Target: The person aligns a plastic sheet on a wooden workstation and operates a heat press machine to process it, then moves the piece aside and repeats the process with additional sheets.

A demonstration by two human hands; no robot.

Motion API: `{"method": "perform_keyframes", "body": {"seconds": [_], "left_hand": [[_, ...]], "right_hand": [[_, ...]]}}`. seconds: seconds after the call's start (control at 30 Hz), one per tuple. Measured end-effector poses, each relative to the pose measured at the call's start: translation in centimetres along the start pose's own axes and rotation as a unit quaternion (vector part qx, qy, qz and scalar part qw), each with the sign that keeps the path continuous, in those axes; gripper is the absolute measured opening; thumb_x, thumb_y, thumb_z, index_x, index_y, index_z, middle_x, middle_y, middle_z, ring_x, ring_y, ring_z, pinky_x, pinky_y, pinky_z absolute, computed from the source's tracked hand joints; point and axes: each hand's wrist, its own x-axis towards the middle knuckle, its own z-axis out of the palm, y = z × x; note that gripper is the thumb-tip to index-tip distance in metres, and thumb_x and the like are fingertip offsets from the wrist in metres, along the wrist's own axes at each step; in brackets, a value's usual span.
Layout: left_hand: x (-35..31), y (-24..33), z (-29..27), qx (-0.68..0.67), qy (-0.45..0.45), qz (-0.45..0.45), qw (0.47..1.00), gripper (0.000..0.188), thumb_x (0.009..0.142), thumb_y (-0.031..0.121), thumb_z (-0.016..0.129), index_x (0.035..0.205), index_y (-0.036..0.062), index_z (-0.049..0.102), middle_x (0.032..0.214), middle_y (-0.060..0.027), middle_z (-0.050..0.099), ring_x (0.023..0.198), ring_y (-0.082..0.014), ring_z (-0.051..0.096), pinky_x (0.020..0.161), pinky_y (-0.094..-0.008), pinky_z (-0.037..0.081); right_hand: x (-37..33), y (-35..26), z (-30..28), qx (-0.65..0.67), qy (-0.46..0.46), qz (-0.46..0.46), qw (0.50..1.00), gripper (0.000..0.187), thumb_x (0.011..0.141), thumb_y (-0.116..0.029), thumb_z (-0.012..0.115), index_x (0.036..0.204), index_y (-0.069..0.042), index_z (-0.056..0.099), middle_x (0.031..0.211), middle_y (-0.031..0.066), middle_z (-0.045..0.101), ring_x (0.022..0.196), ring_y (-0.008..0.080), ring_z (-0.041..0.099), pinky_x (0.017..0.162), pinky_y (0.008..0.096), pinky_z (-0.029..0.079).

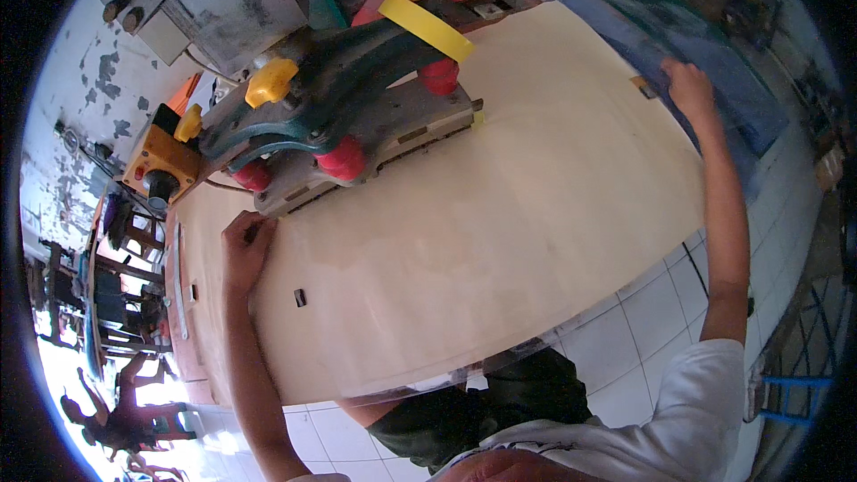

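Note:
A large cream sheet (500, 241) spreads across the work surface in front of me. Over its upper left part sits a press-like machine with a dark green arm (357, 62), yellow knobs (271, 82), red round fittings (342, 159) and a long grey metal bar (402, 129) along its front. My left hand (248, 245) rests with curled fingers close by the left end of this bar; what it may grip is hidden. At the sheet's right edge my right hand (689, 87) is closed, beside a small dark piece (643, 87); its fingertips do not show clearly.
Blue plastic-like material (723, 116) lies beyond the sheet's right edge. A small dark rectangular piece (300, 297) sits near my left forearm. An orange control box (162, 161) stands left of the machine. White tiled floor (625, 348) and a blue metal frame (794, 382) are lower right.

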Motion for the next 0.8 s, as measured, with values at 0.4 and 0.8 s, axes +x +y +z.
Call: {"method": "perform_keyframes", "body": {"seconds": [0.4, 0.8], "left_hand": [[-0.1, -0.3, -0.4, 0.007, 0.0, -0.001, 1.0, 0.014, 0.088, 0.009, 0.068, 0.088, -0.0045, 0.065, 0.075, -0.0032, 0.058, 0.067, -0.0081, 0.048, 0.062, -0.0248, 0.04], [0.0, -0.2, -0.4, 0.01, -0.007, 0.009, 1.0, 0.013, 0.088, 0.008, 0.067, 0.09, -0.005, 0.066, 0.076, -0.0035, 0.059, 0.07, -0.0088, 0.05, 0.064, -0.025, 0.042]], "right_hand": [[-0.2, -1.0, -1.1, -0.016, -0.008, 0.039, 0.999, 0.028, 0.088, -0.007, 0.054, 0.112, -0.016, 0.068, 0.096, 0.0203, 0.069, 0.091, 0.0396, 0.066, 0.081, 0.0524, 0.052], [-0.2, -0.8, -0.6, -0.004, 0.015, 0.033, 0.999, 0.022, 0.091, -0.016, 0.052, 0.107, -0.017, 0.067, 0.092, 0.0216, 0.068, 0.086, 0.0415, 0.067, 0.075, 0.0547, 0.053]]}}
